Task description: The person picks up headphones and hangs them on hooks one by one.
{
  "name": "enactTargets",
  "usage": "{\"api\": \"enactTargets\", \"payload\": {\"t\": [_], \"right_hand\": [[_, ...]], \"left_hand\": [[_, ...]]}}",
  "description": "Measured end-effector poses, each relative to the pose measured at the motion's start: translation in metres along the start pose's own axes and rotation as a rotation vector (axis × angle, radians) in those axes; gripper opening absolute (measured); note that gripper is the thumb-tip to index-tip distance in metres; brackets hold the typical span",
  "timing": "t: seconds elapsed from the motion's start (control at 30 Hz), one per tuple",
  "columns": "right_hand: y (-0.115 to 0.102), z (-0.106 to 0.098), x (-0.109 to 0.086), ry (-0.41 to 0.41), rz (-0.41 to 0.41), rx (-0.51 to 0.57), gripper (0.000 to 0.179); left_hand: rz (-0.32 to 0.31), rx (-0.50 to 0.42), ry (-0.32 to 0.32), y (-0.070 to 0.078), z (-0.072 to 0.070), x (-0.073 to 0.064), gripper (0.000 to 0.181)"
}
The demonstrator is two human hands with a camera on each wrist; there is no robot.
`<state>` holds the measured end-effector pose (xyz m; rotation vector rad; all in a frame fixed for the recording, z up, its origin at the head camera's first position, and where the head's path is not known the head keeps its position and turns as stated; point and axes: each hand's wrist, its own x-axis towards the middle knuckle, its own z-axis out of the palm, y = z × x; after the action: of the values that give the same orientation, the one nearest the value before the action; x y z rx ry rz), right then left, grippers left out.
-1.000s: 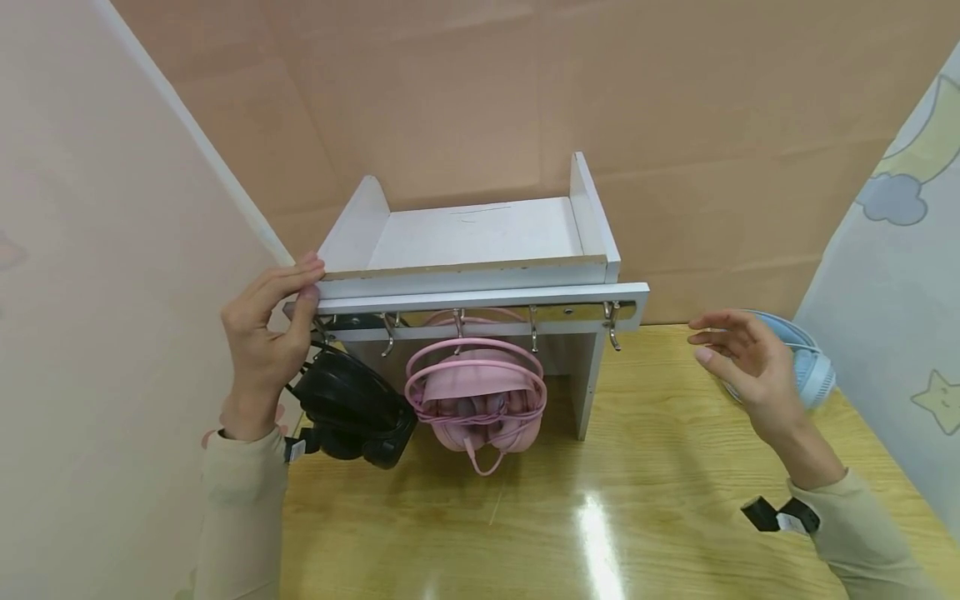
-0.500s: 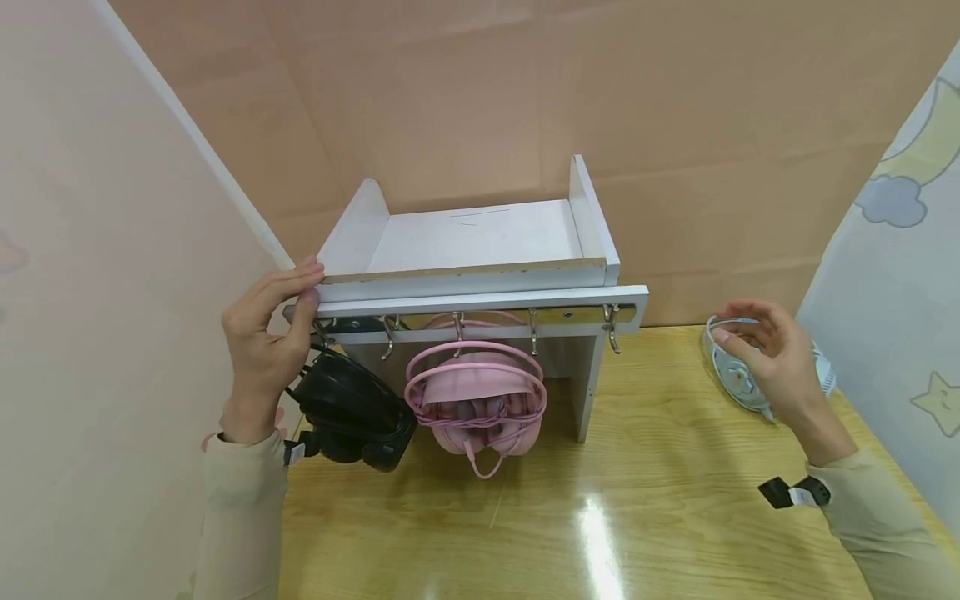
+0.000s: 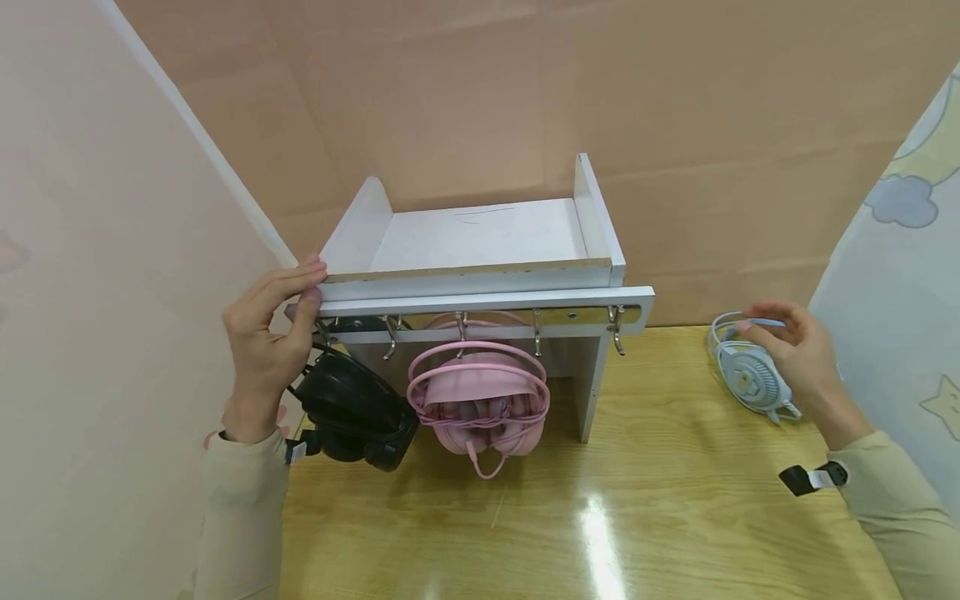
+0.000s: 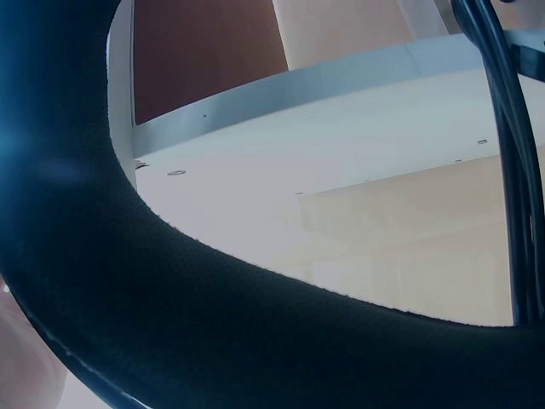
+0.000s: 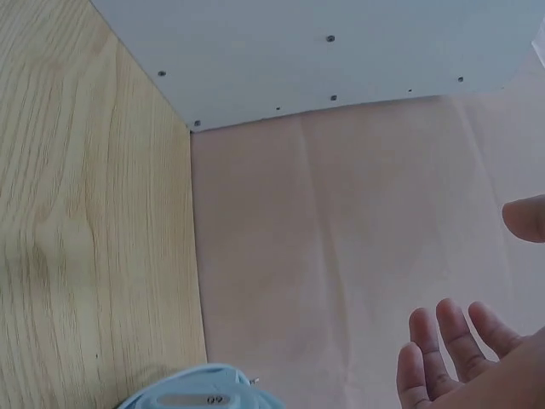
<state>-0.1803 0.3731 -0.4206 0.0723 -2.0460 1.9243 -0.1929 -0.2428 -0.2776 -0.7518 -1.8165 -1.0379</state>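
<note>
My left hand (image 3: 273,337) holds the left front corner of a white shelf (image 3: 480,237), fingers over the top edge and thumb against the front. Below it, black headphones (image 3: 352,408) hang from the left end of the hook rail (image 3: 487,300); their dark band (image 4: 213,307) fills much of the left wrist view. Pink headphones (image 3: 480,379) hang near the middle. On the right, my right hand (image 3: 798,354) hovers over light blue headphones (image 3: 750,379), partly hiding them. In the right wrist view its fingers (image 5: 460,345) are loosely bent and hold nothing.
Several metal hooks line the rail, including one at the right end (image 3: 617,329). The shelf stands on a wood-grain table (image 3: 660,500) against a brown paper backing (image 3: 465,92). Pale walls flank it at left (image 3: 112,333) and right (image 3: 892,308).
My right hand has moved right across the light blue headphones, uncovering their left earcup. My left hand stays on the shelf corner, and the hanging headphones have not moved.
</note>
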Motion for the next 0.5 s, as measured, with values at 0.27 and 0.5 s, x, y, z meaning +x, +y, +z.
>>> {"api": "enactTargets", "payload": {"t": [0.27,0.5], "right_hand": [[0.005,-0.014,0.009,0.05,0.087,-0.113,0.031],[0.015,-0.025,0.018,0.066,0.136,-0.253,0.029]], "left_hand": [[-0.013,-0.018,0.011,0.005,0.0,0.0,0.02],[-0.004,-0.022,0.006,0.004,0.001,0.001,0.02]]}}
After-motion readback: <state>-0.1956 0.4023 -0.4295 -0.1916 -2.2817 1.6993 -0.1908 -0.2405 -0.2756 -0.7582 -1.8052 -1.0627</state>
